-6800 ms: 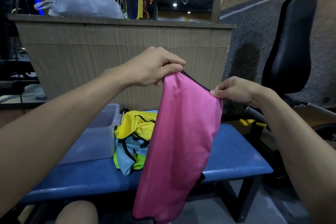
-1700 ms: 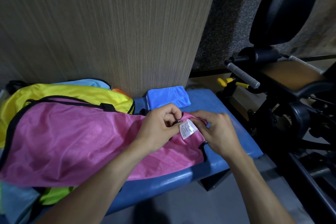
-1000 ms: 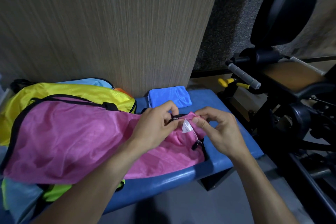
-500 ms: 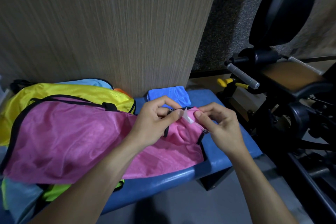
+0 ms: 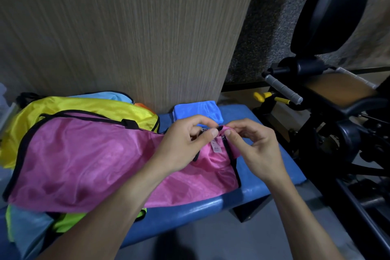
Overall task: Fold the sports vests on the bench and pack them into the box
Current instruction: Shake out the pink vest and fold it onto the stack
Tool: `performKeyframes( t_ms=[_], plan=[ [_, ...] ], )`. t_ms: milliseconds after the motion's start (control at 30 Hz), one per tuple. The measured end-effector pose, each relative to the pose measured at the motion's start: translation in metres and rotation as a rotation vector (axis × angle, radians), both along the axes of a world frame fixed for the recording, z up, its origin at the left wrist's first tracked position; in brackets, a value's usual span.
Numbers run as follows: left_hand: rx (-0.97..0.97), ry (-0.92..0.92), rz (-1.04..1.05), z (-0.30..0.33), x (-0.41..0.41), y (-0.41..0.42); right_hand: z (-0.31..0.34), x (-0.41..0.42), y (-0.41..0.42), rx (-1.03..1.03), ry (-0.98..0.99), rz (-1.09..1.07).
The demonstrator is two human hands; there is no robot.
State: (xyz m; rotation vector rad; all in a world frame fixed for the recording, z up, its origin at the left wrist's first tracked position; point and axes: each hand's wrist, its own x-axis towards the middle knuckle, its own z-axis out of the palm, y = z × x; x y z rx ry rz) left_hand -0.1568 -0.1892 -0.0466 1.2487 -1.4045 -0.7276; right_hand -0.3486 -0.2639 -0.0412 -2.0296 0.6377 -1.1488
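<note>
Head view: the pink vest (image 5: pixel 84 160) is lying spread across the blue bench (image 5: pixel 263 188), overlapping the yellow vest (image 5: pixel 84 105). The left hand (image 5: pixel 181 148) and right hand (image 5: pixel 253 145) are both pinching its black-trimmed edge beside the label (image 5: pixel 216 147).

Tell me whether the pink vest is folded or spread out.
Spread, not yet folded. The pink vest lies flat along the bench, over the other vests, while the left hand and right hand pinch its neckline.
</note>
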Motion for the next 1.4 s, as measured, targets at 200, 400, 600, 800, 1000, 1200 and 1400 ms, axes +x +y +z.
performKeyframes(
  t_ms=[200, 400, 600, 800, 1000, 1200, 1400],
  plan=[
    [0.012, -0.007, -0.009, 0.001, -0.002, 0.001, 0.003, 0.005, 0.005, -0.035, 0.019, -0.017],
    [0.01, -0.049, 0.008, 0.005, -0.006, 0.006, 0.004, 0.011, 0.01, -0.057, 0.024, -0.06],
    [-0.244, -0.375, 0.353, 0.01, -0.006, 0.015, 0.008, 0.007, 0.011, 0.007, 0.051, 0.003],
    [-0.12, -0.25, 0.2, 0.0, -0.014, 0.017, 0.008, 0.009, 0.015, 0.019, 0.011, -0.037],
    [-0.043, 0.003, 0.122, 0.004, -0.015, 0.013, 0.01, 0.007, 0.016, -0.048, 0.062, -0.036],
    [-0.089, -0.115, 0.05, 0.018, -0.008, 0.017, 0.013, -0.005, 0.007, 0.071, 0.067, 0.0],
    [-0.109, -0.44, -0.136, 0.054, -0.004, 0.03, 0.036, -0.015, -0.009, 0.232, -0.062, -0.081]
  ],
)
